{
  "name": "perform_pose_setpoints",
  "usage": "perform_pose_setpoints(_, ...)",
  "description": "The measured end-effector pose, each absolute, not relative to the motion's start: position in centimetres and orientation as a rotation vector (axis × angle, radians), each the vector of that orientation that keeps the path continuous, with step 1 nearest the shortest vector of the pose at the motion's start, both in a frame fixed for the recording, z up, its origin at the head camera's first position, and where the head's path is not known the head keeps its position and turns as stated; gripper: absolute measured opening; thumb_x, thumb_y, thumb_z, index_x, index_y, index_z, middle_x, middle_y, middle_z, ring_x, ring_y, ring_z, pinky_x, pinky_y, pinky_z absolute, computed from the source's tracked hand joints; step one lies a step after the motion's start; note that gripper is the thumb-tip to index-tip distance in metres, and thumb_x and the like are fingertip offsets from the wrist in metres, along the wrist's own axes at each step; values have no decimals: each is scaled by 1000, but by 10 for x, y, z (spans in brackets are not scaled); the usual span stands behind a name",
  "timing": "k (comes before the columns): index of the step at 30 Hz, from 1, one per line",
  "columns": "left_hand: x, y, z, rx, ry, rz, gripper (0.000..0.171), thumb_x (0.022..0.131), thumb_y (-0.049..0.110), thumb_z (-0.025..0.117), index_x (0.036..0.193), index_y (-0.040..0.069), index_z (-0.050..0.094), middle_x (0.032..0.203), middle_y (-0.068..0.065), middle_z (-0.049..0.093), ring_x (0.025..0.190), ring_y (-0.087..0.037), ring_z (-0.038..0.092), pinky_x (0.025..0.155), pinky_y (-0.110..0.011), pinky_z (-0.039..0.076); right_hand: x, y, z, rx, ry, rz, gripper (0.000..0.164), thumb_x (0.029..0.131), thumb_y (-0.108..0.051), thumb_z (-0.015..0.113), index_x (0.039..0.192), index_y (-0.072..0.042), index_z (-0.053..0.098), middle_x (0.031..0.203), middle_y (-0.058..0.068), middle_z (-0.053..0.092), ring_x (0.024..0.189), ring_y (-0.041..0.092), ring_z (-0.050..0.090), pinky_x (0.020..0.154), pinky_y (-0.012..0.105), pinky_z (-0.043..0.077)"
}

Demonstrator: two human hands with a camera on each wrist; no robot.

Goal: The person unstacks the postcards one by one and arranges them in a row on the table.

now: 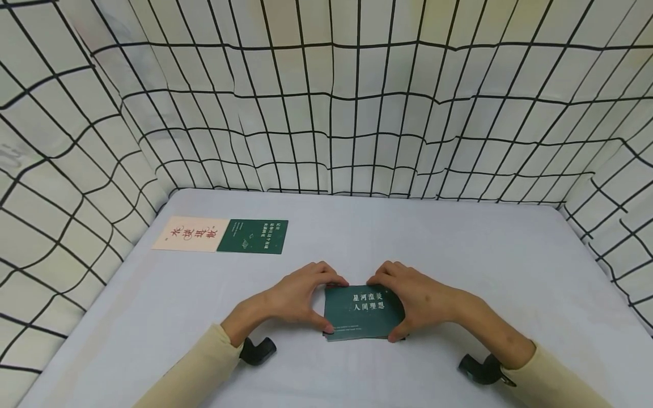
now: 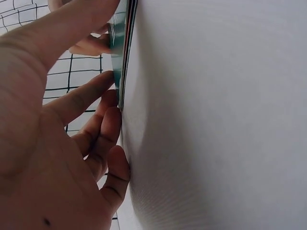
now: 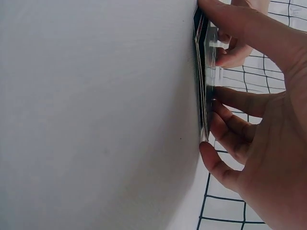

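Green cards [image 1: 352, 317], fingers [image 1: 326, 277] gripping seemingly uneven edges, netting [image 1: 355, 98] well apart

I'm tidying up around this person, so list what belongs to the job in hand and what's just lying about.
In the job:
Stack of cards, held at its two ends
Left hand
Right hand

Apparently just lying about:
Pink card and green card, untouched; may belong too
Black netting behind the table, mere surroundings

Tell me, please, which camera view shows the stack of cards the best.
The head view, because it looks down on the stack of cards and shows its green top and white print. The left wrist and right wrist views show it almost edge-on: thin layered edges, with no readable print.
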State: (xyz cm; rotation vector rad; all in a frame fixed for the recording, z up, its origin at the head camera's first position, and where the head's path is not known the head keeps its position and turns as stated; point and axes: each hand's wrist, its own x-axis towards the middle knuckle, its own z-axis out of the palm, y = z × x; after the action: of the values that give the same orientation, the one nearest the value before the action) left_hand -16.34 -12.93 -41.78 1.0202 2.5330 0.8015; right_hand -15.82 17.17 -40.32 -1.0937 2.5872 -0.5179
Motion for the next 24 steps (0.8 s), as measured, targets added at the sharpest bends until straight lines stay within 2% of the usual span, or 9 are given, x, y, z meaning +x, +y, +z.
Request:
perform_pose_setpoints(8, -162, -129, -415, 1017, 2526, 785, 76, 74, 47, 93, 140, 23, 64, 131, 5, 60, 119, -15, 51, 106, -40, 49, -160, 174, -402, -1062, 2530, -581, 91, 68, -50, 95, 142, -15, 57, 130, -6, 54, 120, 12, 49, 105, 39, 53)
perform_pose_setpoints(17, -160, -128, -410, 958, 2508, 808, 85, 69, 53, 94, 142, 25, 61, 132, 8, 59, 122, -13, 51, 107, -42, 47, -162, 176, -400, -1030, 2480, -678, 89, 69, -45, 96, 142, -14, 56, 128, -7, 50, 123, 11, 49, 109, 39, 52)
perform_pose_setpoints(24, -157, -129, -408, 976, 2487, 854, 97, 67, 51, 95, 148, 21, 53, 134, 5, 58, 125, -13, 52, 113, -44, 48, -164, 177, -399, -1045, 2492, -732, 87, 71, -44, 93, 144, -17, 53, 134, -5, 52, 126, 14, 52, 110, 45, 53)
